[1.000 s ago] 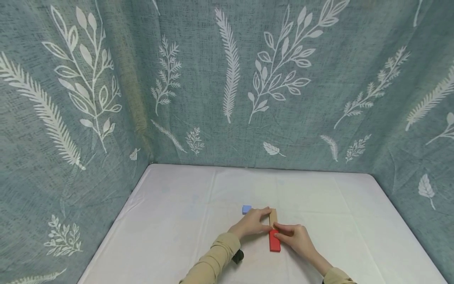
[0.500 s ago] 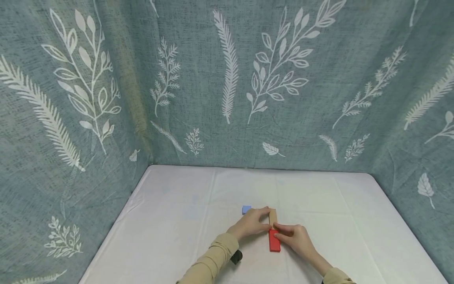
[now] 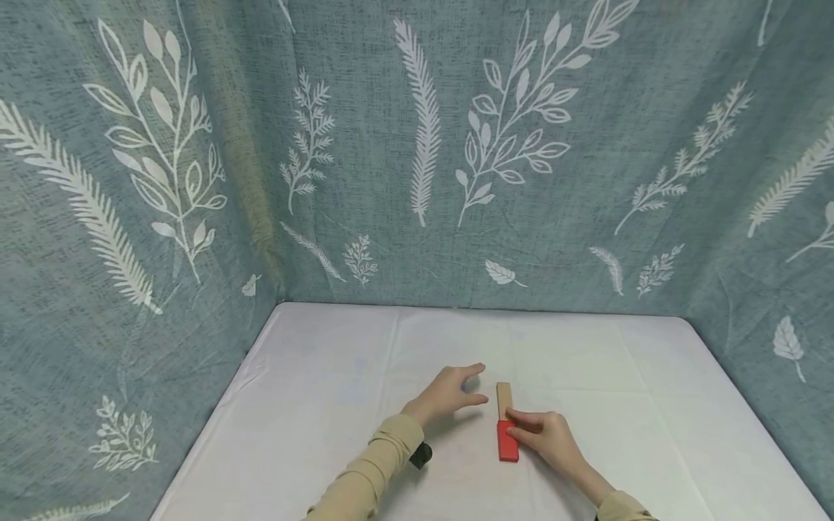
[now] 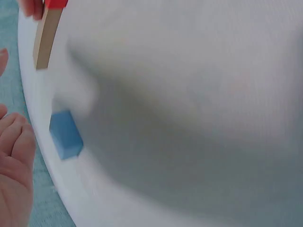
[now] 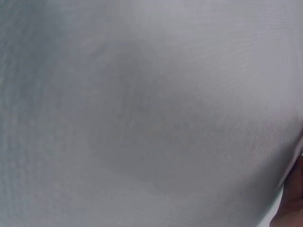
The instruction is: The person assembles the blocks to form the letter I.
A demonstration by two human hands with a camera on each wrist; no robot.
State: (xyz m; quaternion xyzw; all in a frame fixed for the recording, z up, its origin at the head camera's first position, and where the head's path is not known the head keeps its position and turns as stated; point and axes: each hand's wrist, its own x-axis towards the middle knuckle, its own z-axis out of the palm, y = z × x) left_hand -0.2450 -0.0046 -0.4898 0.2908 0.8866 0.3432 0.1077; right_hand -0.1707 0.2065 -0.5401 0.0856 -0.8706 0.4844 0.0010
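A red block (image 3: 507, 441) and a plain wooden block (image 3: 504, 400) lie end to end in a line on the white cloth. My right hand (image 3: 550, 439) grips the red block near where the two meet, thumb on its top and fingertips at the joint. My left hand (image 3: 444, 393) hovers left of the wooden block with thumb and fingers spread and nothing between them. Below that hand sits a blue block (image 4: 66, 135), mostly hidden behind it in the head view but plain in the left wrist view. The right wrist view catches only part of the right hand (image 5: 291, 201).
The white cloth-covered table (image 3: 326, 405) stretches out around the blocks. Teal curtains (image 3: 365, 181) with white leaf prints stand along its back and sides. A small black device (image 3: 421, 455) is at my left wrist.
My left hand has let go of the wooden block and drawn back to the left, over the blue block. The right hand stays at the red block.
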